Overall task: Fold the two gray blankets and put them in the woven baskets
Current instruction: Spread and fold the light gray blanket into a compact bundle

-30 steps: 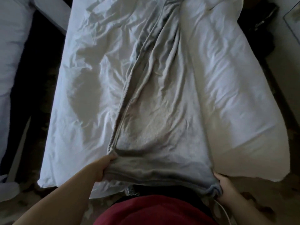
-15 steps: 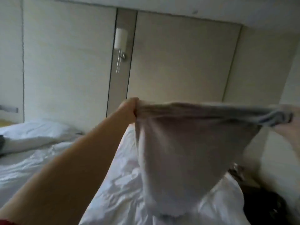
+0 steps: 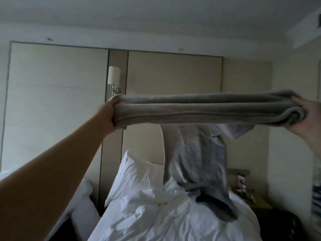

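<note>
A gray blanket [image 3: 205, 110] is stretched level between my two raised hands, its top edge bunched in several layers. My left hand [image 3: 111, 115] grips the left end and my right hand [image 3: 307, 117] grips the right end. The rest of the blanket [image 3: 199, 171] hangs down from the edge, and its lower end trails onto the white bed [image 3: 156, 220]. No second blanket or woven basket is in view.
A white pillow [image 3: 139, 178] leans at the head of the bed, against a beige panelled wall with a wall lamp [image 3: 114, 75]. A nightstand with small items [image 3: 246, 190] stands right of the bed. Another white bed edge [image 3: 81, 202] shows at the left.
Both hands have lifted the blanket off the bed to head height and pulled its top edge taut; my view has swung from looking down at the bed up toward the wall and ceiling.
</note>
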`<move>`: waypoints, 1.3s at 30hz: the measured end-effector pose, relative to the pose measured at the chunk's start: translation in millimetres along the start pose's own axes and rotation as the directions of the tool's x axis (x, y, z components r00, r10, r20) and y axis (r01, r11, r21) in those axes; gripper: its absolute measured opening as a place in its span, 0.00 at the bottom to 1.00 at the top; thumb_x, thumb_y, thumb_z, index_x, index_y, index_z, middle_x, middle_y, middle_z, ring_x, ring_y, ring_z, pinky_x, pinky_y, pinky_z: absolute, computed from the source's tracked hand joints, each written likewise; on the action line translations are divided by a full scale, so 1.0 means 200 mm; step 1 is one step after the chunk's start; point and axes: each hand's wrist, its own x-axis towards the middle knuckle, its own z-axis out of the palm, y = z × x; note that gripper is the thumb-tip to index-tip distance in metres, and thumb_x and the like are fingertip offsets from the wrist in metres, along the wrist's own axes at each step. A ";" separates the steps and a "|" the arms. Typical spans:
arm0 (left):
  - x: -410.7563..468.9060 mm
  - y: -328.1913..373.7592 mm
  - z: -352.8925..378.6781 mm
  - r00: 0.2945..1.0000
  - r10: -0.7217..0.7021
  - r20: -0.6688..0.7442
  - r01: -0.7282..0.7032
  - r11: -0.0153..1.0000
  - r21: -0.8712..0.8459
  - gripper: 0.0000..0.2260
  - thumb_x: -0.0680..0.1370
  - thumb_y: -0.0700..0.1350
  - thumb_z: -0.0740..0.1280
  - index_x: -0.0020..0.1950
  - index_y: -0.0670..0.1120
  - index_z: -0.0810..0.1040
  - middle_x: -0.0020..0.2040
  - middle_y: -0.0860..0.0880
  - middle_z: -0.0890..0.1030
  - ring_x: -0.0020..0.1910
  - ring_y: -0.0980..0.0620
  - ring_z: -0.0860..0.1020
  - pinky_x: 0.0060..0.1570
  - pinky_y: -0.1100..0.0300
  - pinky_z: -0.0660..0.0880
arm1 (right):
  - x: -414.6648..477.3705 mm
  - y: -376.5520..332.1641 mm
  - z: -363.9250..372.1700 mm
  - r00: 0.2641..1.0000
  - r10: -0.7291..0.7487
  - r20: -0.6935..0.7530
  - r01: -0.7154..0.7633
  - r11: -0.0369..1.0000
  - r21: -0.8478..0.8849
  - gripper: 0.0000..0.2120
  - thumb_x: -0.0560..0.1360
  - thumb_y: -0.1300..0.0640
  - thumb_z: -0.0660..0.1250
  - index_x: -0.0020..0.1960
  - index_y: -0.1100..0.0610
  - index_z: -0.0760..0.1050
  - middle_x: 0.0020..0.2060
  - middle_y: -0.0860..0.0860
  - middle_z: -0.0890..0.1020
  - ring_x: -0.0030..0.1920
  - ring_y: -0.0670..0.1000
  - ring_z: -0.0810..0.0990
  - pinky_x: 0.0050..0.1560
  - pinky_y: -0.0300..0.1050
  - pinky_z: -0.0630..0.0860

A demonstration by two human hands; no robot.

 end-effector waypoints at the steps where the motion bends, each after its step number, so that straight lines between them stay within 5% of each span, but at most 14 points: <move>1: -0.02 -0.09 -0.03 0.998 -0.055 -0.018 0.056 0.998 0.026 0.08 0.80 0.53 0.60 0.52 0.51 0.75 0.41 0.45 0.78 0.34 0.46 0.75 0.21 0.62 0.73 | -0.02 -0.04 -0.09 0.998 0.029 -0.053 -0.035 0.991 -0.128 0.22 0.83 0.52 0.50 0.74 0.57 0.63 0.51 0.60 0.80 0.42 0.58 0.79 0.30 0.37 0.78; 3: -0.07 -0.33 -0.12 0.984 -0.176 -0.024 0.177 0.980 0.091 0.09 0.79 0.53 0.62 0.50 0.49 0.76 0.41 0.44 0.78 0.34 0.45 0.76 0.19 0.59 0.73 | -0.23 0.05 -0.24 0.955 0.188 -0.228 -0.206 0.977 -0.061 0.17 0.83 0.53 0.53 0.68 0.55 0.69 0.46 0.56 0.81 0.31 0.54 0.68 0.25 0.33 0.67; 6: -0.18 -0.70 -0.26 0.931 -0.345 -0.119 0.358 0.927 0.115 0.11 0.76 0.53 0.68 0.49 0.46 0.78 0.38 0.44 0.77 0.25 0.44 0.77 0.18 0.57 0.72 | -0.61 0.21 -0.38 0.852 0.300 -0.428 -0.356 0.933 -0.056 0.09 0.83 0.54 0.53 0.53 0.50 0.71 0.17 0.48 0.69 0.17 0.46 0.65 0.18 0.28 0.61; 10: -0.52 -1.28 -0.53 0.766 -0.617 -0.181 0.643 0.731 0.228 0.12 0.77 0.53 0.65 0.55 0.46 0.73 0.39 0.43 0.75 0.29 0.42 0.74 0.18 0.57 0.71 | -1.28 0.55 -0.66 0.611 0.572 -0.547 -0.655 0.753 0.056 0.15 0.83 0.57 0.54 0.46 0.57 0.77 0.35 0.55 0.78 0.35 0.52 0.76 0.29 0.38 0.75; 13: -0.89 -1.64 -0.77 0.597 -0.754 -0.272 0.798 0.525 0.297 0.12 0.75 0.49 0.68 0.52 0.42 0.75 0.38 0.40 0.77 0.28 0.42 0.75 0.18 0.56 0.71 | -1.86 0.73 -0.81 0.461 0.761 -0.457 -0.808 0.572 0.137 0.34 0.83 0.59 0.37 0.48 0.76 0.78 0.38 0.78 0.72 0.45 0.71 0.74 0.52 0.48 0.80; 14: -1.03 -1.73 -0.84 0.530 -0.803 -0.273 0.841 0.456 0.293 0.12 0.74 0.48 0.68 0.47 0.40 0.75 0.35 0.40 0.77 0.24 0.43 0.75 0.17 0.58 0.71 | -2.03 0.76 -0.85 0.391 0.749 -0.535 -0.850 0.517 0.103 0.31 0.85 0.59 0.39 0.50 0.72 0.79 0.37 0.77 0.71 0.43 0.71 0.74 0.54 0.53 0.78; 16: -1.31 -1.85 -0.97 0.401 -0.884 -0.241 0.901 0.331 0.281 0.12 0.76 0.47 0.67 0.40 0.39 0.75 0.24 0.42 0.75 0.16 0.46 0.72 0.16 0.62 0.69 | -2.34 0.76 -0.91 0.283 0.711 -0.644 -0.915 0.401 0.041 0.17 0.84 0.58 0.52 0.52 0.65 0.77 0.34 0.66 0.68 0.34 0.64 0.67 0.39 0.53 0.77; 19: -1.69 -1.98 -1.14 0.229 -0.947 -0.223 0.947 0.163 0.278 0.13 0.79 0.45 0.63 0.40 0.37 0.74 0.21 0.43 0.75 0.15 0.48 0.73 0.15 0.65 0.68 | -2.75 0.77 -0.88 0.125 0.753 -0.646 -0.961 0.253 0.108 0.05 0.64 0.62 0.71 0.33 0.64 0.80 0.23 0.65 0.72 0.24 0.62 0.72 0.16 0.34 0.65; 23: -2.19 -2.04 -1.31 0.002 -0.975 -0.224 0.939 -0.075 0.335 0.11 0.79 0.44 0.66 0.50 0.35 0.75 0.36 0.37 0.82 0.28 0.44 0.79 0.26 0.58 0.76 | -3.29 0.77 -0.95 -0.118 0.682 -0.722 -0.977 0.050 0.206 0.14 0.82 0.59 0.55 0.41 0.61 0.72 0.23 0.60 0.75 0.25 0.58 0.69 0.17 0.31 0.61; 26: -2.49 -2.06 -1.39 0.089 -0.934 -0.347 0.897 -0.076 0.435 0.19 0.78 0.47 0.68 0.59 0.32 0.73 0.54 0.34 0.80 0.47 0.39 0.79 0.45 0.50 0.78 | -3.57 0.73 -1.01 -0.204 0.637 -0.744 -0.974 -0.054 0.220 0.15 0.82 0.56 0.56 0.43 0.66 0.72 0.22 0.60 0.79 0.18 0.56 0.77 0.15 0.38 0.70; 29: -2.69 -2.05 -1.43 0.303 -0.828 -0.472 0.813 -0.033 0.581 0.23 0.80 0.56 0.61 0.56 0.34 0.74 0.48 0.36 0.78 0.43 0.39 0.78 0.39 0.54 0.74 | -3.71 0.68 -1.04 -0.203 0.631 -0.749 -0.979 -0.110 0.173 0.16 0.82 0.56 0.57 0.50 0.70 0.72 0.30 0.64 0.82 0.25 0.62 0.81 0.23 0.51 0.78; 32: -2.88 -1.99 -1.45 0.436 -0.772 -0.462 0.734 0.008 0.679 0.22 0.82 0.55 0.55 0.53 0.36 0.75 0.47 0.36 0.79 0.45 0.38 0.78 0.44 0.50 0.77 | -3.83 0.60 -1.14 -0.142 0.535 -0.833 -0.978 -0.208 0.033 0.18 0.81 0.57 0.60 0.63 0.70 0.70 0.49 0.65 0.80 0.40 0.62 0.77 0.41 0.51 0.76; 37: -3.25 -1.83 -1.50 0.568 -0.698 -0.436 0.628 0.024 0.778 0.17 0.81 0.50 0.59 0.52 0.36 0.78 0.51 0.35 0.80 0.48 0.39 0.77 0.49 0.52 0.73 | -4.05 0.39 -1.14 0.003 0.493 -0.870 -0.947 -0.279 -0.162 0.08 0.80 0.58 0.63 0.49 0.64 0.73 0.44 0.64 0.78 0.43 0.62 0.77 0.44 0.54 0.72; 39: -3.41 -1.74 -1.50 0.558 -0.697 -0.450 0.641 0.019 0.767 0.16 0.81 0.49 0.61 0.54 0.36 0.78 0.54 0.36 0.79 0.53 0.38 0.76 0.51 0.53 0.71 | -4.15 0.29 -1.11 0.072 0.499 -0.863 -0.930 -0.279 -0.239 0.07 0.80 0.57 0.63 0.49 0.62 0.73 0.42 0.62 0.78 0.43 0.62 0.78 0.42 0.54 0.74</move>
